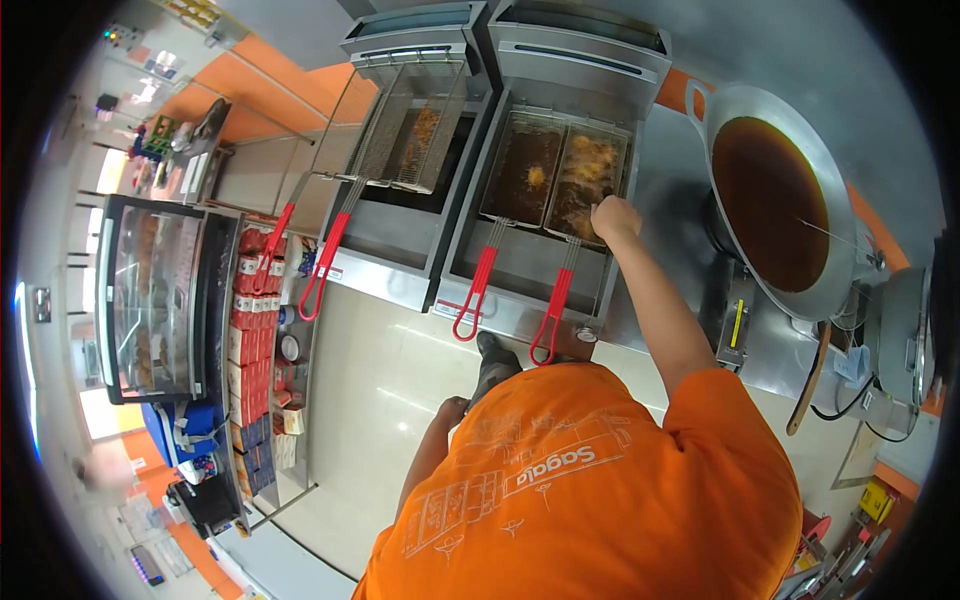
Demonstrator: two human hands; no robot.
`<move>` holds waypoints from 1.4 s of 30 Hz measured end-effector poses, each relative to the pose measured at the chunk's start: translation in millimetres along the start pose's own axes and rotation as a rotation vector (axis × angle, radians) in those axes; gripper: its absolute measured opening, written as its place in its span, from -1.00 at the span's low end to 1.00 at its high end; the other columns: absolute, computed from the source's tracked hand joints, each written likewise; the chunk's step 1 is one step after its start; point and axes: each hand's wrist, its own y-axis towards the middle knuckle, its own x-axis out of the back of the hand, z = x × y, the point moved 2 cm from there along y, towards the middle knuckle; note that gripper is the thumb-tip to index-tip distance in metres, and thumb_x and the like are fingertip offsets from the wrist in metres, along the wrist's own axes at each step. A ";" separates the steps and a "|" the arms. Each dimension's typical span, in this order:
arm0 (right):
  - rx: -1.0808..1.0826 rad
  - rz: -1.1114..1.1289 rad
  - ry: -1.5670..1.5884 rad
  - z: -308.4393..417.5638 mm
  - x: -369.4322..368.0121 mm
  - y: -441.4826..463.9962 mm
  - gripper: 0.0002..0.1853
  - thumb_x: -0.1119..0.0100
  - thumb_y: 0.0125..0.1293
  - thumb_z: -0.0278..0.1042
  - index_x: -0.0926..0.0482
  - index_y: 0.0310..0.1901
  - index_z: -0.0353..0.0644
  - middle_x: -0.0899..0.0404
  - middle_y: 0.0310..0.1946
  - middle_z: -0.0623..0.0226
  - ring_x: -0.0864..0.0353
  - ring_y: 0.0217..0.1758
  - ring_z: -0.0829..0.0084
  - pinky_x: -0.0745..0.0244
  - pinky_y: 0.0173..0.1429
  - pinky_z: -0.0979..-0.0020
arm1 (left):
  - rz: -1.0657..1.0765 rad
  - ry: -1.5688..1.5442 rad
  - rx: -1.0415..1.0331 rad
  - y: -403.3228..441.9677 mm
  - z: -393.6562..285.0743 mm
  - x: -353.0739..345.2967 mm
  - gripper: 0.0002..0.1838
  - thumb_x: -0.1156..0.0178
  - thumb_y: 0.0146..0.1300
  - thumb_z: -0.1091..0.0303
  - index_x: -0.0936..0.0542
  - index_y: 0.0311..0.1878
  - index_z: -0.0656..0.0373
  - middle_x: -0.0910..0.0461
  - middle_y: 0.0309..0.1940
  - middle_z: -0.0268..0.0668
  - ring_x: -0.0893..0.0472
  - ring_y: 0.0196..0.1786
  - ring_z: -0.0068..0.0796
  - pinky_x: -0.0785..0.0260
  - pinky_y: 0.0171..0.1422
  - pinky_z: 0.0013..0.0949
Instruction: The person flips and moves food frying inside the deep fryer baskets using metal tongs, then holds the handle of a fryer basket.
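Two rectangular wire-mesh frying baskets sat side by side in dark oil, toward the rear edge of a stainless-steel deep fryer [525,275]: a left-hand basket [495,165] with a small golden clump [536,178], and a right-hand basket [628,150] holding more golden battered pieces [590,155] amid pale froth. Their long red-coated loop handles [560,300] ran out past the fryer's front edge, presumably to keep the grips clear of the heat.

One bare right hand [617,218], held above the right-hand basket's front right corner; fingers drawn in, fist-like, and whether they gripped anything small could not be told. The arm reached in from the right, perhaps to avoid crossing the handles.

One bare left hand [453,408], hung by the thigh, well apart from the fryer's front edge; finger state could not be told.

One raised wire basket pair [390,120], with orange-brown crumbs [425,130], above the neighbouring steel fryer's rear edge, apparently for draining.

One wide silvery metal wok [740,110] of brown oil, beyond the fryer's right edge
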 end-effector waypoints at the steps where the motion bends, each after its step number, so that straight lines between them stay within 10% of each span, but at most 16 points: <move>1: -0.022 0.051 -0.006 2.1 -2.0 0.9 -0.62 -0.04 0.38 -0.06 -0.68 -0.19 -0.22 -0.67 -0.14 0.12 -0.64 -0.02 0.11 -0.56 -0.02 0.13 | -0.002 0.003 -0.003 2.9 8.5 -3.1 -0.61 -0.15 0.25 0.07 -0.66 -0.21 0.28 -0.70 -0.33 -0.14 -0.66 -0.28 -0.31 -0.48 -0.13 -0.28; 8: -0.039 0.107 -0.010 3.8 -14.7 4.8 -0.64 -0.04 0.40 -0.07 -0.65 -0.12 -0.21 -0.65 -0.08 0.12 -0.63 0.00 0.13 -0.56 0.01 0.13 | 0.006 0.064 0.018 7.1 28.7 -11.2 -0.60 -0.09 0.26 0.09 -0.67 -0.14 0.24 -0.68 -0.21 -0.03 -0.65 -0.09 -0.10 -0.47 0.02 -0.22; 11: -0.018 0.075 -0.005 0.9 -8.6 -1.1 -0.64 -0.04 0.40 -0.09 -0.64 -0.16 -0.25 -0.66 -0.15 0.09 -0.63 -0.03 0.11 -0.55 -0.01 0.12 | 0.057 0.436 -0.429 71.2 111.3 -47.8 -0.59 -0.04 0.27 0.10 -0.67 -0.09 0.23 -0.66 -0.13 0.01 -0.62 -0.01 -0.02 -0.45 0.09 -0.19; 14: 0.065 0.028 -0.031 -6.1 0.3 -16.2 -0.64 -0.04 0.39 -0.11 -0.63 -0.21 -0.29 -0.65 -0.22 0.03 -0.63 -0.07 0.08 -0.55 -0.04 0.09 | 0.029 0.161 -0.040 17.5 29.6 -11.7 -0.60 -0.04 0.27 0.11 -0.67 -0.09 0.22 -0.65 -0.10 0.00 -0.61 -0.01 -0.03 -0.45 0.11 -0.19; 20: 0.207 -0.131 -0.054 -28.1 9.5 -43.5 -0.67 -0.05 0.37 -0.12 -0.58 -0.20 -0.29 -0.65 -0.31 0.01 -0.64 -0.17 0.00 -0.53 -0.10 0.04 | 0.034 0.039 0.054 30.9 31.2 -14.5 -0.61 -0.09 0.24 0.09 -0.67 -0.12 0.22 -0.66 -0.12 0.00 -0.63 -0.02 -0.08 -0.46 0.08 -0.23; 42: -0.073 -0.063 0.064 -14.9 26.5 3.5 -0.52 0.03 0.40 0.05 -0.65 -0.23 -0.27 -0.66 -0.21 0.02 -0.65 -0.10 0.03 -0.56 -0.08 0.08 | 0.014 0.028 0.009 20.2 17.0 -4.2 -0.54 -0.09 0.26 0.04 -0.65 -0.12 0.30 -0.69 -0.28 -0.07 -0.66 -0.22 -0.20 -0.46 -0.06 -0.23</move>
